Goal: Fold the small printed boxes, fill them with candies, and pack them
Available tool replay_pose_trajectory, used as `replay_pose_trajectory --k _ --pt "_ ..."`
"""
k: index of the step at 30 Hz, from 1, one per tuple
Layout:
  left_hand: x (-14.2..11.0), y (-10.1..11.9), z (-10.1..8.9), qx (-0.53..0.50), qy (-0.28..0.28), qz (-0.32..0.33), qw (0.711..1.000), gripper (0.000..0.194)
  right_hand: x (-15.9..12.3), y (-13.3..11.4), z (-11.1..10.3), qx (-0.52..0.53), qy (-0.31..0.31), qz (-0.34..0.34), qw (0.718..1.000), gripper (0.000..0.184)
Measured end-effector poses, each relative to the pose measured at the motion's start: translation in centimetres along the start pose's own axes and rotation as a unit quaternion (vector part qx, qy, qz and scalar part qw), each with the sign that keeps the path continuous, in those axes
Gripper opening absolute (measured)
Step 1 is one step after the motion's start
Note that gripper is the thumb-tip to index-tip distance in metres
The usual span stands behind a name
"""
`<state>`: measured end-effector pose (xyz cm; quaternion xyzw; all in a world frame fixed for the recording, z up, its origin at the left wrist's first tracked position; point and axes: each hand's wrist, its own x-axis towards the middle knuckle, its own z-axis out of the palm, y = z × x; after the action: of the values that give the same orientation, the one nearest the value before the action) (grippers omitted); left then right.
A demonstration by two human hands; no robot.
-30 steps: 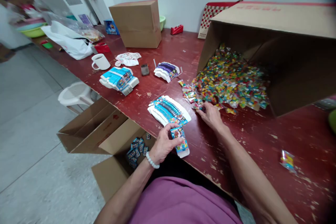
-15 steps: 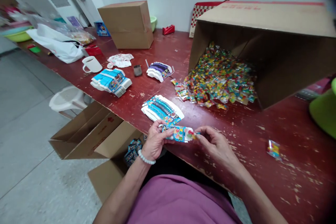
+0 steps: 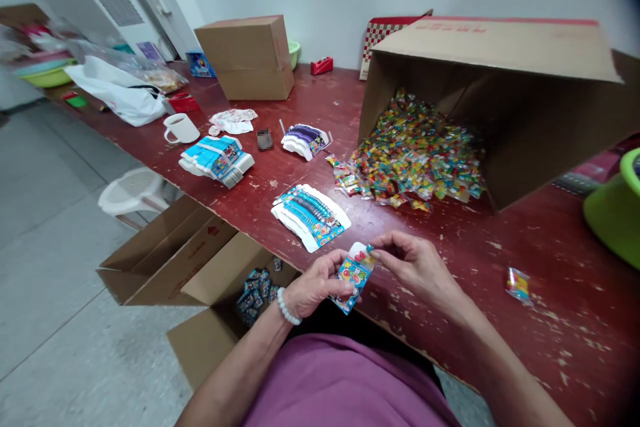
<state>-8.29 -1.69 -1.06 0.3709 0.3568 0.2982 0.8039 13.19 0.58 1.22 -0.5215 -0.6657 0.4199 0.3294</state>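
Observation:
My left hand point(image 3: 320, 282) grips a small blue printed candy box point(image 3: 353, 281), tilted with its open end up and to the right. At that opening my right hand point(image 3: 411, 260) pinches a clear packet of colourful candy point(image 3: 364, 255), partly inside the box. Just beyond the hands a fanned stack of flat blue boxes point(image 3: 311, 217) lies on the red table point(image 3: 440, 267). A large carton point(image 3: 490, 47) on its side holds a heap of wrapped candy packets point(image 3: 415, 153), some spilling out. One loose candy packet point(image 3: 519, 285) lies to the right.
Farther left are a banded blue box bundle point(image 3: 216, 159), a purple box stack point(image 3: 305, 140), a white mug point(image 3: 181, 128) and a closed carton point(image 3: 245, 60). Below the table edge, an open carton point(image 3: 200, 347) contains several filled boxes point(image 3: 256, 293). A green basin point(image 3: 613, 213) stands right.
The box in my left hand has swung from nearly level to tilted, its open end now higher. My right hand has stayed at the opening with the candy packet, shifting slightly up and right.

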Motion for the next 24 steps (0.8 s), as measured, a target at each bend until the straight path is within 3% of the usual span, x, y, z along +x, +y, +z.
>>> replay_pose_trajectory --k 6,10,16,21,24 --pt "0.0 0.3 0.8 0.041 -0.003 0.013 0.999 0.043 -0.2 -0.4 0.7 -0.033 -0.026 -0.016 0.999 0.016" --pt "0.4 0.0 1.3 0.025 0.024 0.025 0.999 0.041 -0.3 -0.8 1.8 -0.077 -0.016 -0.08 0.994 0.016" --pt "0.8 0.0 1.4 -0.106 0.086 0.046 0.99 0.039 -0.9 -0.9 2.9 -0.112 0.109 -0.154 0.976 0.019" --pt "1.1 -0.1 1.6 -0.162 0.122 0.042 0.978 0.043 -1.4 -0.5 3.2 -0.131 0.079 -0.205 0.967 0.016" --pt "1.3 0.3 1.8 -0.193 0.149 0.024 0.97 0.04 -1.4 -0.3 3.4 -0.076 0.132 -0.164 0.975 0.029"
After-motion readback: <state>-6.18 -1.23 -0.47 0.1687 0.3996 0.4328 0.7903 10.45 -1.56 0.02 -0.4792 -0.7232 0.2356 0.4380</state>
